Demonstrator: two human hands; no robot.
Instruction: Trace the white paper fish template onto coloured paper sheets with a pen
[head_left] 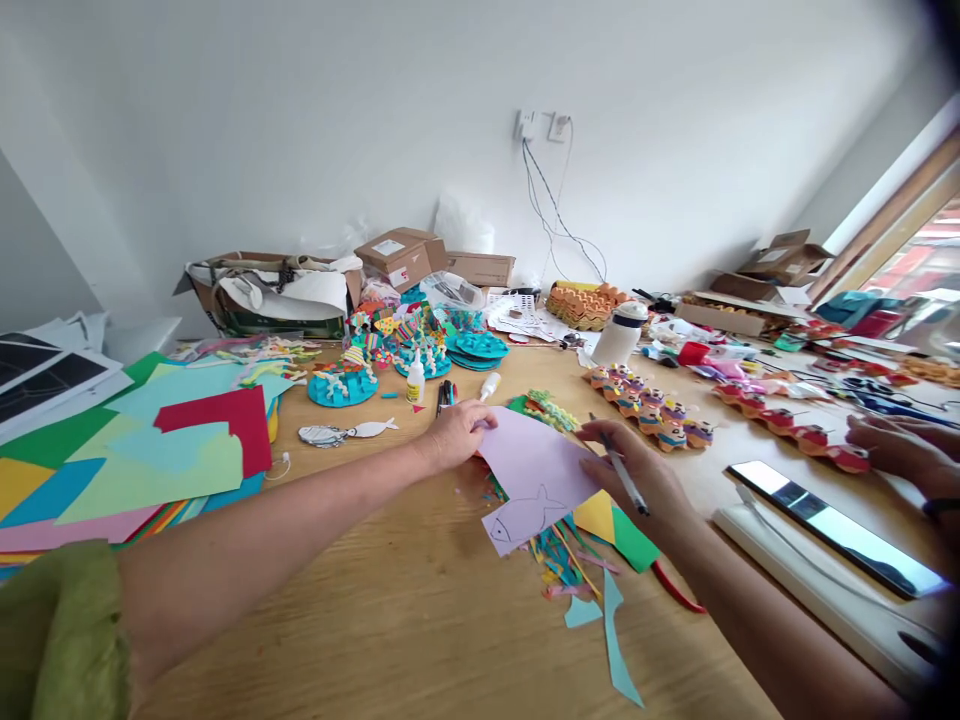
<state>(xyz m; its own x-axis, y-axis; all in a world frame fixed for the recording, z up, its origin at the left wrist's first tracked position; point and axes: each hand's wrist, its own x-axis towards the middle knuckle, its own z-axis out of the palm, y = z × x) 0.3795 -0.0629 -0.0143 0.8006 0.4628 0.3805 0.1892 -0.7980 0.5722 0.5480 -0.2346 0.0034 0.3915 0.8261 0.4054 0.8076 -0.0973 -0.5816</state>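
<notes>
A sheet of light purple paper (534,455) is held up over the table, with a fish outline (525,518) drawn near its lower edge. My left hand (459,435) pinches the sheet at its upper left corner. On the other side, my right hand (641,468) has a pen (624,472) in its fingers, and the fingertips touch the sheet's right edge. Beneath the sheet lie coloured paper scraps (566,560), partly hidden by it. White fish cutouts (345,432), one with dark drawn lines, rest left of my left hand.
Coloured sheets (165,460) are piled at left. Behind stand a glue bottle (415,380), blue paper plates (480,347) and a white jug (619,335). Painted egg-carton pieces (652,405), a phone (832,525) and a power strip (817,590) lie at right, near another person's hand (904,450).
</notes>
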